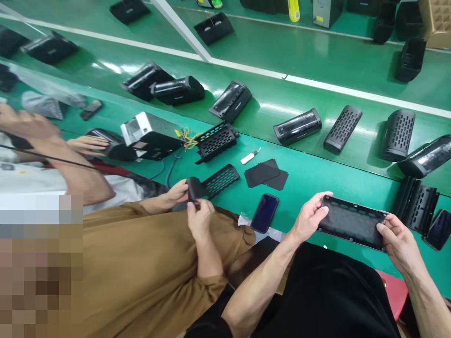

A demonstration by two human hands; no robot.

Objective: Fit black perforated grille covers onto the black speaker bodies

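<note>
A black rectangular speaker grille panel (354, 223) is held tilted above the bench, its recessed, rimmed side facing me. My left hand (308, 218) closes on its left end, thumb over the rim. At the right end my right hand (400, 241) grips it, thumb on the face and fingers behind. Slots and small corner holes show along the frame. Black sheets (266, 173) lie overlapping on the green bench to the left, near a white-handled knife or small tool (251, 156). More slotted black panels (417, 204) rest to my right.
Phones lie on the bench, one left (265, 213) and one at the right edge (439, 230). Black speaker housings (298, 126) line the green surface beyond. Left of me, a co-worker in a brown top (151, 263) handles a black piece (196, 188). Another person's arms appear farther left.
</note>
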